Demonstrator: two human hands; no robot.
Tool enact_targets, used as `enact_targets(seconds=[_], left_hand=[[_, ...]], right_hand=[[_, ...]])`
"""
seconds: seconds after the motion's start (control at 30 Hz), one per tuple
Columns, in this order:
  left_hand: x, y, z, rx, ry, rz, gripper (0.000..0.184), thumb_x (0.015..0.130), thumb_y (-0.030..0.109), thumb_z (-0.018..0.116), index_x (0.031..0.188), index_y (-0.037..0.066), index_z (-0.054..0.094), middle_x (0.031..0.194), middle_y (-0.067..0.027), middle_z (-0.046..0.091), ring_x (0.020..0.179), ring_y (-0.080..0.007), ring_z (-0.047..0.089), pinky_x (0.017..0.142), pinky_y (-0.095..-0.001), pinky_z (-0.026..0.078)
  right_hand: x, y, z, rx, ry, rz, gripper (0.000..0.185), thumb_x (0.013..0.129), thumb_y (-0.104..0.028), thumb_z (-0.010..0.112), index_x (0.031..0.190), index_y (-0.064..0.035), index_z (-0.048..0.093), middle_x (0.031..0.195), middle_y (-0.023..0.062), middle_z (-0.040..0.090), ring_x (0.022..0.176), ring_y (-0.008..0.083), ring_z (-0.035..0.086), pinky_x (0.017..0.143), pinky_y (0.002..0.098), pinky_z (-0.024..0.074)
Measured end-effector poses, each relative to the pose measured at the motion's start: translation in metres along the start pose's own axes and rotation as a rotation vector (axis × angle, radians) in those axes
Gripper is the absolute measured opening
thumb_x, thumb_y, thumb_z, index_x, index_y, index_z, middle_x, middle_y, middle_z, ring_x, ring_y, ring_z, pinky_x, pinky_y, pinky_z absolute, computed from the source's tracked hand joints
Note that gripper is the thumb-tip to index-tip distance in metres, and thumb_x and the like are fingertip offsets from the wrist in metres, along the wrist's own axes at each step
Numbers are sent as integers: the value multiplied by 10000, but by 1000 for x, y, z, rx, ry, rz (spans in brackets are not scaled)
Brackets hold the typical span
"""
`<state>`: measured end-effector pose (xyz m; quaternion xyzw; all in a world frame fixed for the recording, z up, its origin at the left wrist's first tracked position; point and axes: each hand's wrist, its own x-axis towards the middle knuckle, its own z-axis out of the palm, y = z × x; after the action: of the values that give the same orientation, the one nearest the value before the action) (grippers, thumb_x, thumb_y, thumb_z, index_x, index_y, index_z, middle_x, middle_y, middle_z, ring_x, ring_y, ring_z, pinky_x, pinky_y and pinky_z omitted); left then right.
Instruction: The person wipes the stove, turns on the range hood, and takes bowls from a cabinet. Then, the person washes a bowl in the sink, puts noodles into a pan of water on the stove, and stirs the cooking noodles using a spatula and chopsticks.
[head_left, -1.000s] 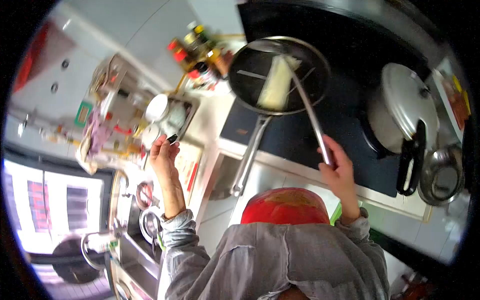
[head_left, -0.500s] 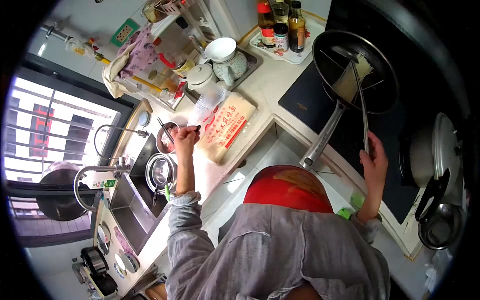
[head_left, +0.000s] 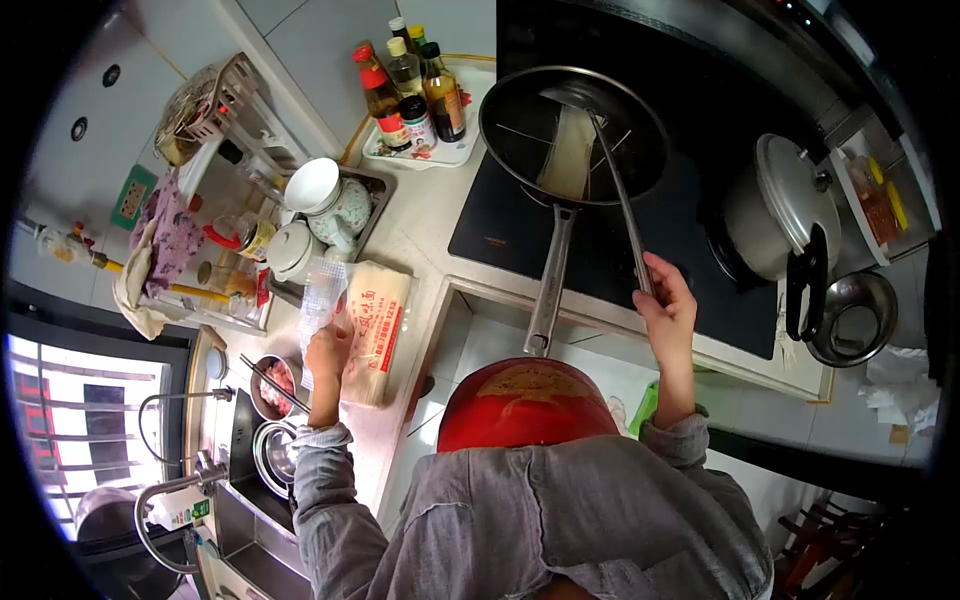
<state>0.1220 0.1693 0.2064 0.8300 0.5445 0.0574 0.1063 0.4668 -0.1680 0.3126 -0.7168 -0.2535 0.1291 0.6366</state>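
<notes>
My right hand (head_left: 667,308) is closed round the handle of a long metal spatula (head_left: 620,190). The spatula's head rests in a black frying pan (head_left: 640,165) on the stove, against a bundle of pale dry noodles (head_left: 568,160). At the left, my left hand (head_left: 328,353) has its fingers closed on the crinkled clear plastic bag (head_left: 322,300) at the end of a noodle package (head_left: 378,330) with red print. Beside that wrist, a bowl of pink raw meat (head_left: 274,378) has chopsticks (head_left: 262,374) lying across it; part of them is hidden.
The pan's handle (head_left: 548,300) points over the counter edge towards me. A pressure cooker (head_left: 795,205) and a metal bowl (head_left: 858,315) are at the right. Sauce bottles (head_left: 440,95) share a tray at the back. To the left is a sink (head_left: 250,545) with a tap (head_left: 165,500).
My left hand has moved from beside the meat bowl onto the noodle package's plastic. The view has turned, shifting the scene left. My right hand still holds the spatula in the pan.
</notes>
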Motion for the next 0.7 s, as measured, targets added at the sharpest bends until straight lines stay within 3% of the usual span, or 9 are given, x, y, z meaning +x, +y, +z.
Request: enact_targets(seconds=[0.13,0.33,0.43,0.63,0.7], left_hand=[[-2,15,-14,84,-34,-64,211,746,291,574,735,88,631,798,-157,614,742,-335,599,646,-427,470],[-11,18,-18,105,207,157,197,824,247,494,821,61,557,811,-176,552,718,-386,572,608,-461,459],[-13,14,-12,36,130,117,245,868,276,457,919,38,482,817,-192,527,722,-402,563,601,-490,448],[-10,-1,1,-88,207,233,231,877,265,449,986,62,436,832,-202,567,729,-412,557,620,-491,436],[-11,3,-1,-130,102,134,216,868,255,461,985,75,442,824,-206,586,740,-409,563,627,-487,434]], right_hand=[[-7,-5,1,38,61,24,475,712,118,549,1157,-46,518,900,-6,501,804,66,476,695,175,383],[-9,-7,3,78,90,9,481,714,127,530,1168,-31,496,908,-1,525,784,65,488,663,175,397],[-9,-13,7,97,78,10,488,718,129,518,1177,-35,487,905,6,531,739,59,485,614,170,398],[-6,-14,13,112,85,-3,498,720,131,505,1185,-45,480,902,17,537,677,57,482,553,165,392],[-6,-14,13,122,89,-7,498,722,128,504,1187,-46,479,907,21,546,671,58,486,547,165,393]])
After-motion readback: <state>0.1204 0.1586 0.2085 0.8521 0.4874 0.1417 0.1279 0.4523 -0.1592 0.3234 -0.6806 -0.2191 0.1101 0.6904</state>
